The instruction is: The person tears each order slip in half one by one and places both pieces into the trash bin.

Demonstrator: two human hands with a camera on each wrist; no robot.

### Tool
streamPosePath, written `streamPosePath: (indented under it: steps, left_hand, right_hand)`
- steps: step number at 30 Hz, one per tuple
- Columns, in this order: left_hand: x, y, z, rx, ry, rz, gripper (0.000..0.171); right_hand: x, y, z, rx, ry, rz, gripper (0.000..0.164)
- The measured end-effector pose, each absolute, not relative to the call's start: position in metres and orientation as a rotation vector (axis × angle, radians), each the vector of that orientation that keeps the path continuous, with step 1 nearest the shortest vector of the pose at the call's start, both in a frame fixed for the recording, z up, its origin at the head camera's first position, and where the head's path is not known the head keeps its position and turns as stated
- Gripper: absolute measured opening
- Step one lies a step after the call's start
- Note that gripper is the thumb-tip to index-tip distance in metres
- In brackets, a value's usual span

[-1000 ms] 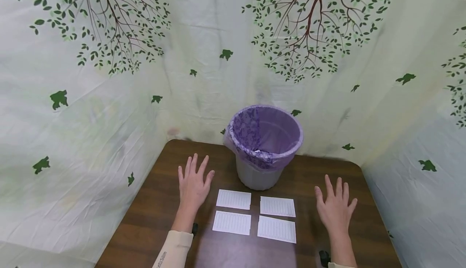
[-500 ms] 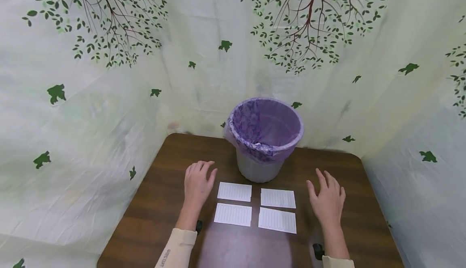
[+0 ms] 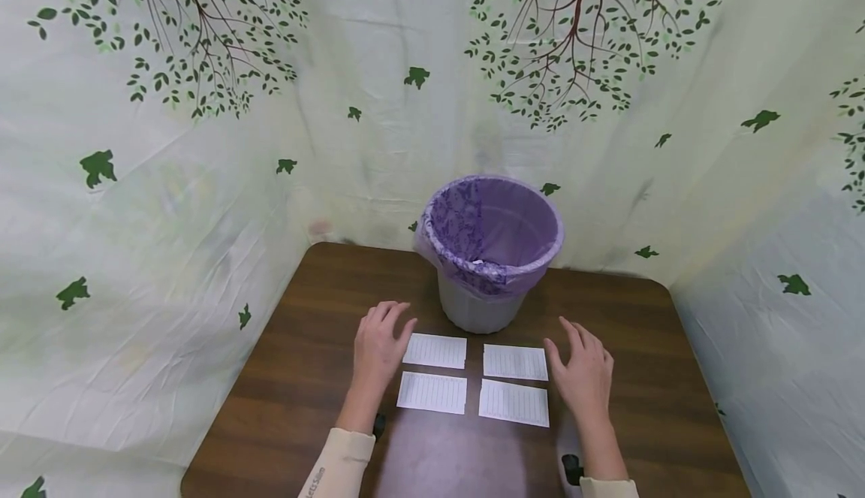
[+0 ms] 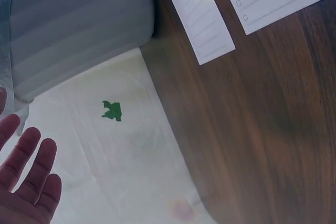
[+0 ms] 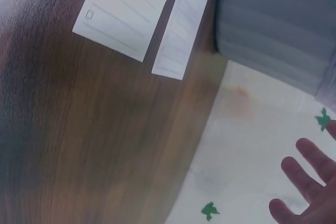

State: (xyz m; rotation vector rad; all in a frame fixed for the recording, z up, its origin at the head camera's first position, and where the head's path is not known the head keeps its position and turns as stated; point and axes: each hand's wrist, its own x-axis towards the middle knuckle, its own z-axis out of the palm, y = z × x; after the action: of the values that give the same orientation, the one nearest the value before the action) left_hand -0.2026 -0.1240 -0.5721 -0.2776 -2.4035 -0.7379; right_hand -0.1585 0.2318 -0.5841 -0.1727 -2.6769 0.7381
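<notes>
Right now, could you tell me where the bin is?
In the head view, the bin stands slightly right of centre on the table, beyond the four cards.

Just inward of the left hand [image 3: 378, 348], the far left card [image 3: 436, 351] lies flat, white and printed with thin parallel lines; just inward of the right hand [image 3: 585, 376], the far right card [image 3: 515, 363] lies flat with the same ruling. Nearer the wrists, between the two hands, the near left card [image 3: 432, 393] and near right card [image 3: 513, 402] match them, with small checkboxes along one edge, narrow gaps parting all four.
</notes>
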Motion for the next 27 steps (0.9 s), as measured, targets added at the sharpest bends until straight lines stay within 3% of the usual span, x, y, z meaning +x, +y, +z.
streamPosePath:
  steps: [27]
  left_hand:
    - [-0.192, -0.11, -0.584, -0.264, -2.444, -0.739, 0.036]
  right_hand:
    - [-0.168, 0.179, -0.593, -0.055, -2.656, 0.948, 0.05]
